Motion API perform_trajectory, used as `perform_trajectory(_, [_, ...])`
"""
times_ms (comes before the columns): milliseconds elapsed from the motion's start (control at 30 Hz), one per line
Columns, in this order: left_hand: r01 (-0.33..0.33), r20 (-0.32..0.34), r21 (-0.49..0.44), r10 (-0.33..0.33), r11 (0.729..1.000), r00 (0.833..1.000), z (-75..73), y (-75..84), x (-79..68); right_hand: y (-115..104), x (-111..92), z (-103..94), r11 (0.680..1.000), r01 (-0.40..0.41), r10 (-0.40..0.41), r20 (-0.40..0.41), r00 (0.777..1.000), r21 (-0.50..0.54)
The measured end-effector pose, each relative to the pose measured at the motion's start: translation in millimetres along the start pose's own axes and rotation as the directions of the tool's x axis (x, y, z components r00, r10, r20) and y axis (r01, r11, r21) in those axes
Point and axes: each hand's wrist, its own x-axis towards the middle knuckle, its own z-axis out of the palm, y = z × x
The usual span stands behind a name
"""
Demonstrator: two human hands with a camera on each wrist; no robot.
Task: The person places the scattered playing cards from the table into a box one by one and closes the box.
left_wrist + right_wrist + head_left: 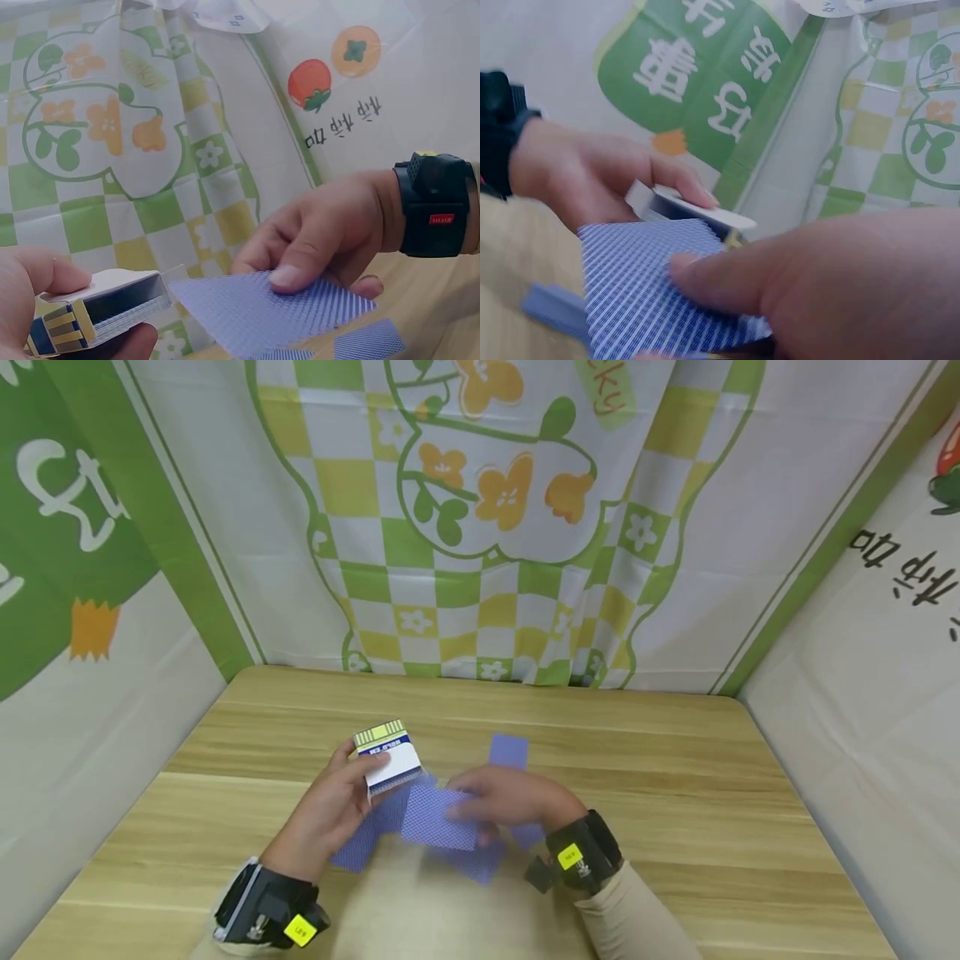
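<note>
My left hand [330, 802] grips a small white, blue and yellow card box [393, 764], thumb on its white face. In the left wrist view the box end is open and cards show inside. My right hand [510, 797] pinches a blue-patterned playing card [441, 818] between thumb and fingers, close beside the box's open end. In the right wrist view the held card [645, 285] covers part of the box [697, 210]. Whether it is one card or several stacked, I cannot tell.
More blue-backed cards lie on the wooden table [675, 777]: one card [510, 750] behind the right hand, another card [356, 847] below the left, another card [480, 864] nearer me. A patterned cloth [495, 585] hangs behind the table; printed sheets flank it.
</note>
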Motion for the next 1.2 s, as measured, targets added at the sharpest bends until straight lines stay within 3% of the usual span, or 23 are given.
perform_trajectory(100, [-0.013, -0.004, -0.005, 0.013, 1.000, 1.000, 0.2, -0.6, 1.2, -5, 1, 4.6, 0.997, 0.030, -0.029, -0.010, 1.000, 0.072])
perform_trajectory(267, [-0.030, -0.046, -0.023, 0.029, 0.999, 0.999, 1.8, -0.8, 1.8, -6, 6, 14.7, 0.974, -0.005, 0.021, -0.068, 0.997, 0.228])
perform_trajectory(600, [-0.030, -0.098, -0.033, 0.026, 0.999, 0.995, 5.5, -3.3, 1.8, -9, 18, 33.5, 0.849, -0.004, 0.083, -0.127, 0.988, 0.528])
perform_trajectory(833, [-0.033, -0.124, -0.029, 0.029, 0.999, 0.992, 5.4, -4.0, 2.6, -18, 22, 41.6, 0.774, 0.002, 0.117, -0.146, 0.982, 0.634])
perform_trajectory(1200, [-0.042, -0.137, -0.039, 0.036, 0.998, 0.990, 5.5, -4.7, 4.1, -27, 25, 49.8, 0.725, 0.015, 0.181, -0.212, 0.960, 0.688])
